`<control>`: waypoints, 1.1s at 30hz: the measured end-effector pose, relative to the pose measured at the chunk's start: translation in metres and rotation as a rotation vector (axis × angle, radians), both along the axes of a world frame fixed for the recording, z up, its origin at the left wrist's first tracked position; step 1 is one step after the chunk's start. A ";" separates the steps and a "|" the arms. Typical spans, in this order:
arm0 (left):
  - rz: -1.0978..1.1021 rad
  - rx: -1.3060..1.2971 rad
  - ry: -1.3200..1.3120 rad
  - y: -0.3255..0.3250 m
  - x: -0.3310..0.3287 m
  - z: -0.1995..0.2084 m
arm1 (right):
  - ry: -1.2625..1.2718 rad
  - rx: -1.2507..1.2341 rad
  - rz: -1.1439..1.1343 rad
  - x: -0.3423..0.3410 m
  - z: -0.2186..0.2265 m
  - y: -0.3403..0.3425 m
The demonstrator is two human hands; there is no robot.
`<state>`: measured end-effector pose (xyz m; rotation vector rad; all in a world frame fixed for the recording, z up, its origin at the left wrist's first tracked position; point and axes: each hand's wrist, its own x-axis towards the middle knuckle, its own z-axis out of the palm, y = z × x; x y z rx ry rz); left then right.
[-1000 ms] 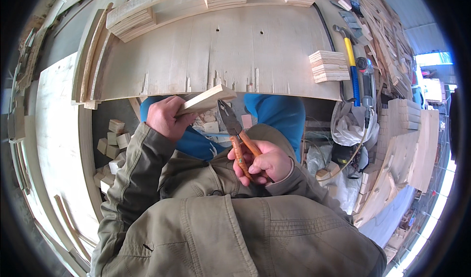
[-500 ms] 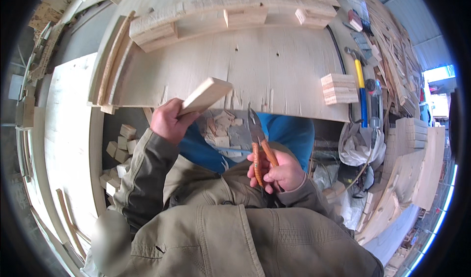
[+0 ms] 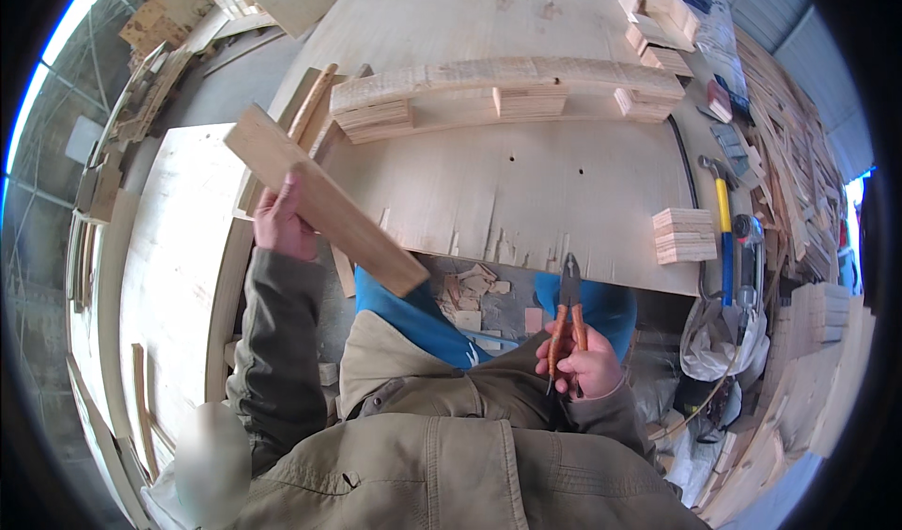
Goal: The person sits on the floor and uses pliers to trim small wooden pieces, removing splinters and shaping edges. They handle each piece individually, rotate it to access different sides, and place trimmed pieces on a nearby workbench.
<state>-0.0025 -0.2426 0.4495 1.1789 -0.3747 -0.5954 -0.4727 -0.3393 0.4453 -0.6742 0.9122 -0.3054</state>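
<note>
A flat wooden board (image 3: pixel 324 196) is gripped in my left hand (image 3: pixel 286 220), its broad face turned up and its length slanting from upper left to lower right. The thumb lies over the face; the other fingers are partly behind it. My right hand (image 3: pixel 587 366) is closed around the orange-brown handles of a pair of pliers (image 3: pixel 569 295), whose dark jaws point away from me toward the workbench edge. Both hands are in front of the plywood workbench (image 3: pixel 451 173), above my lap.
On the bench lies a long wooden beam with blocks under it (image 3: pixel 507 74). To the right are a plywood block stack (image 3: pixel 684 236), a hammer (image 3: pixel 723 210) and a power tool (image 3: pixel 747 257). Wood scraps (image 3: pixel 470 295) lie below the bench edge; a pale panel (image 3: pixel 174 220) stands left.
My left hand has swung the board up and left, turning its broad face into view. The pliers stay in my right hand. The whole view has shifted, with the bench now farther right.
</note>
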 end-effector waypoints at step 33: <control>0.107 -0.012 -0.663 -0.144 0.066 0.189 | 0.192 -0.446 -0.223 -0.007 -0.005 -0.057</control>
